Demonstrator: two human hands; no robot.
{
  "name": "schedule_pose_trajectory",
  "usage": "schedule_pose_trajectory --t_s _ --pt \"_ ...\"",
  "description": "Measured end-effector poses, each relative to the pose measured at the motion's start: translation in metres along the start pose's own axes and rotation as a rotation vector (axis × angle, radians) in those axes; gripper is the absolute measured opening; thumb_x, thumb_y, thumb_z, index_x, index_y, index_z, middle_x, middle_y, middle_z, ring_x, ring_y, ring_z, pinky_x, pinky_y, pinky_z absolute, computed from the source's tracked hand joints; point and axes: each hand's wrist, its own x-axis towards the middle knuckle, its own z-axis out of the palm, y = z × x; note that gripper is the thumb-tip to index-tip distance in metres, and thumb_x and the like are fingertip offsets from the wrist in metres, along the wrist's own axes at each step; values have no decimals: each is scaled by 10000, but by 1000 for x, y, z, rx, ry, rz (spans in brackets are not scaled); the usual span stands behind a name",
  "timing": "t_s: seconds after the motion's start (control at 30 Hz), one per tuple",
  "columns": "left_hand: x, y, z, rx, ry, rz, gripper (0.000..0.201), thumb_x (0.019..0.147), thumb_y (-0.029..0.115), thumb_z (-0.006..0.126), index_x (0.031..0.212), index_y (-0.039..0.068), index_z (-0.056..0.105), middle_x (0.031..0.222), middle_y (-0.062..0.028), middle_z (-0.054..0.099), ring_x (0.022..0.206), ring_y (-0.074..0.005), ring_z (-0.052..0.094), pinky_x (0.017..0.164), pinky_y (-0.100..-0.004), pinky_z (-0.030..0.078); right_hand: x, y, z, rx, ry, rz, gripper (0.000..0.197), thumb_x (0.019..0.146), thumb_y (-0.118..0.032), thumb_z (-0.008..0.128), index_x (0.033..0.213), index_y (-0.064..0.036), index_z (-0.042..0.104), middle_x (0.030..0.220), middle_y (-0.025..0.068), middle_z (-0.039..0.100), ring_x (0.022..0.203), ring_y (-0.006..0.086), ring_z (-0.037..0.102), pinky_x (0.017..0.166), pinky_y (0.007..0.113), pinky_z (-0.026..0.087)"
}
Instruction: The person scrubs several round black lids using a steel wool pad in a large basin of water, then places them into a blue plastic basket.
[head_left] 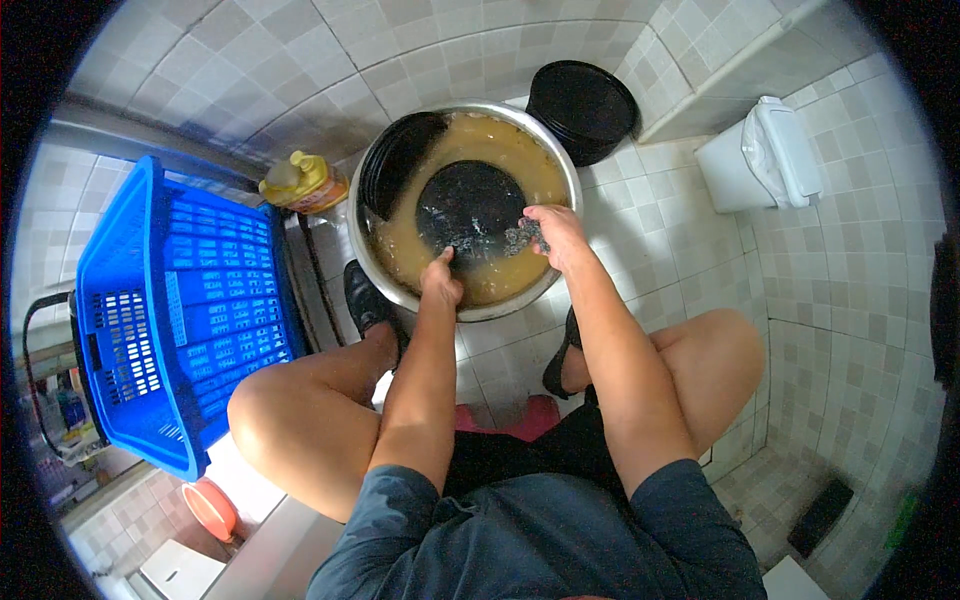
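A wide metal basin (573,178) of murky brown water stands on the floor in front of me. My left hand (443,279) grips the near rim of a round black plate (466,198), thumb on top and the other fingers hidden beneath. The plate lies tilted in the water, its near part wet and shiny. My right hand (556,234) is closed around a grey steel wool scrubber (522,235), just beside the plate's right edge. Several more black plates (392,165) lean in a stack against the basin's left wall, partly under water.
Behind the basin at right stands a stack of round black plates (583,104). A yellow bottle (318,184) is at the back left, near a large blue plastic basket (225,290). To the right, a white bin (750,160) stands by the tiled wall. My feet flank the basin.
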Motion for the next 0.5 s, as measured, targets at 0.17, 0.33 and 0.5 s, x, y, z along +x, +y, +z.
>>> schedule_pose_trajectory --t_s 0.17,0.33,0.5 --pt "-4 22 -12 5 -152 -2 469 937 136 614 1372 32 474 1390 -116 527 1233 -324 506 1091 -511 354 -3 -2 8 62 -63 -10 124 845 -164 671 912 -60 668 758 59 627 538 171 535 411 312 374" --pt "-70 3 40 -14 -231 -60 486 931 118 591 1387 17 458 1466 -136 453 1322 -348 435 1107 -522 332 4 -1 -29 96 -33 23 99 870 -183 644 914 -96 664 804 38 665 626 146 547 473 307 397" --pt "-126 22 56 94 -35 104 525 877 20 621 1373 -9 450 1462 -177 441 1275 -367 473 1046 -528 393 -13 -12 -16 114 19 27 111 831 -163 672 915 -97 642 805 37 637 681 151 564 491 312 425"
